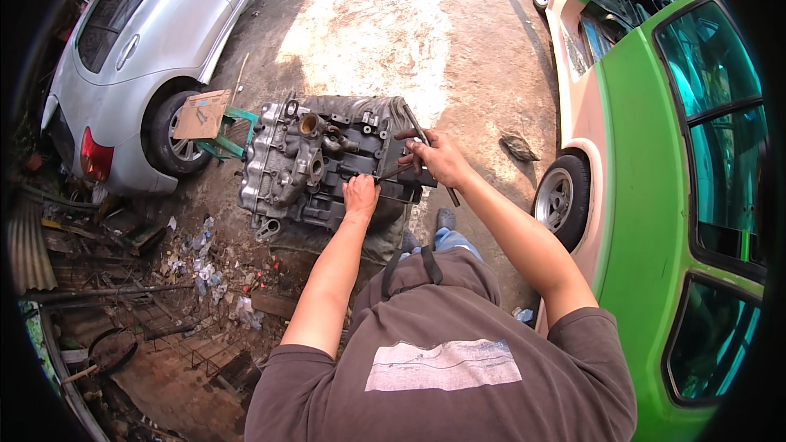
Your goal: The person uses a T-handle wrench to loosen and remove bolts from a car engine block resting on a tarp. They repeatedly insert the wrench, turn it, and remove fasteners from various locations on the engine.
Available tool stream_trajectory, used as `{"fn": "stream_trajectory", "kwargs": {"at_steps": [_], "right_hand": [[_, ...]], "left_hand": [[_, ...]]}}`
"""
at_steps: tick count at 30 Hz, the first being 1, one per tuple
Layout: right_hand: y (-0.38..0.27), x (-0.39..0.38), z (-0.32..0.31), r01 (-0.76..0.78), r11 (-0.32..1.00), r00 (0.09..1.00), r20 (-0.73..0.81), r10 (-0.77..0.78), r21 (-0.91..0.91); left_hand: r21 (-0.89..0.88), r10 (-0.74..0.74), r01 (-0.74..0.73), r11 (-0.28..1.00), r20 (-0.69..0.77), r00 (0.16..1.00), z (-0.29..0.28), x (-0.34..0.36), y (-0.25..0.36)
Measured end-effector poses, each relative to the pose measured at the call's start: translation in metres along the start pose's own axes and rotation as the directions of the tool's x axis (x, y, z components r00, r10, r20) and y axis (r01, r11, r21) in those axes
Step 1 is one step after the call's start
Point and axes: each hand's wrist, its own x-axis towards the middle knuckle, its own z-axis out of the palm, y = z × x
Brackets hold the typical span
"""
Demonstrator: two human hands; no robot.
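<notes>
Head view: engine block (307, 160) under left hand (360, 195); right hand (438, 157) holds rod (432, 155).

Looking like an open-air car repair yard: bare concrete ground (368, 24), a silver car (155, 41) parked far left, a green car (655, 196) standing right, an engine block (315, 164) sitting in the middle, scrap and litter (196, 270) lying near left.
</notes>
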Motion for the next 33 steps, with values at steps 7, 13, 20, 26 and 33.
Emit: {"fn": "stream_trajectory", "kwargs": {"at_steps": [7, 13, 20, 26, 33], "right_hand": [[0.002, 0.000, 0.000, 0.016, 1.000, 1.000, -0.003, -0.016, 0.019], [0.007, 0.003, 0.001, 0.026, 0.995, 0.998, -0.053, -0.021, 0.094], [0.008, 0.002, 0.004, 0.041, 0.989, 0.997, -0.076, -0.030, 0.141], [0.009, 0.000, 0.006, 0.043, 0.991, 0.991, -0.127, -0.027, 0.127], [0.015, 0.000, 0.004, 0.035, 0.981, 0.979, -0.202, 0.005, 0.192]], "left_hand": [[-0.016, -0.006, 0.005, 1.000, -0.014, 1.000, -0.001, -0.001, 0.001], [0.015, -0.008, 0.008, 1.000, 0.000, 1.000, 0.001, 0.000, 0.000], [0.006, -0.014, 0.014, 1.000, 0.003, 1.000, 0.000, 0.000, 0.001], [0.014, -0.011, 0.011, 1.000, -0.006, 1.000, -0.001, -0.001, 0.001], [0.001, -0.027, 0.027, 1.000, 0.013, 1.000, -0.002, 0.000, 0.003]]}}
